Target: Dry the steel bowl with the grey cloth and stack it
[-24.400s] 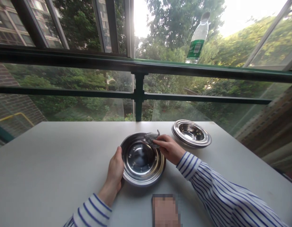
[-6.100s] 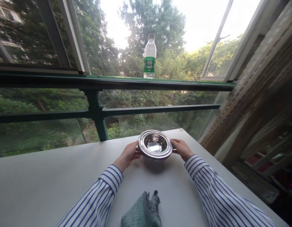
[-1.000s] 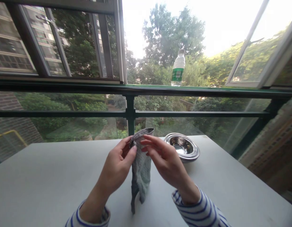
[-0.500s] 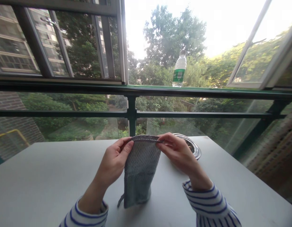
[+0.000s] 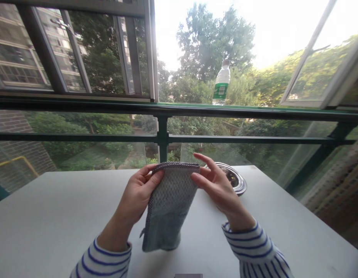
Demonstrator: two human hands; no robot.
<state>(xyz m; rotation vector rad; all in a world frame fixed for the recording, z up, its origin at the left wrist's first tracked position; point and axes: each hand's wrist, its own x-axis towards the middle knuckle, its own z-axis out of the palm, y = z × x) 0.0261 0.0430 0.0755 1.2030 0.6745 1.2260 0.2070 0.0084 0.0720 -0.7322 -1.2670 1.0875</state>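
A grey-green cleaning cloth (image 5: 170, 208) with a black-and-white woven edging hangs folded above the white table, its bound edge uppermost. A small loop sticks out at its lower left. My left hand (image 5: 139, 193) pinches the upper left corner, thumb in front and fingers behind. At the upper right corner is my right hand (image 5: 219, 187), its thumb against the front of the cloth and its index finger lifted clear. The other right fingers reach behind the corner and are partly hidden.
A round metal dish (image 5: 239, 185) with dark contents stands behind my right hand on the white table (image 5: 80, 208). Beyond the table's far edge runs a dark green railing (image 5: 109, 106). A plastic bottle (image 5: 221, 87) with a green label stands at the railing, by the open window.
The cloth has tilted, its lower end shifting left and slightly up. My right index finger has lifted off the edging. The left hand keeps its pinch.
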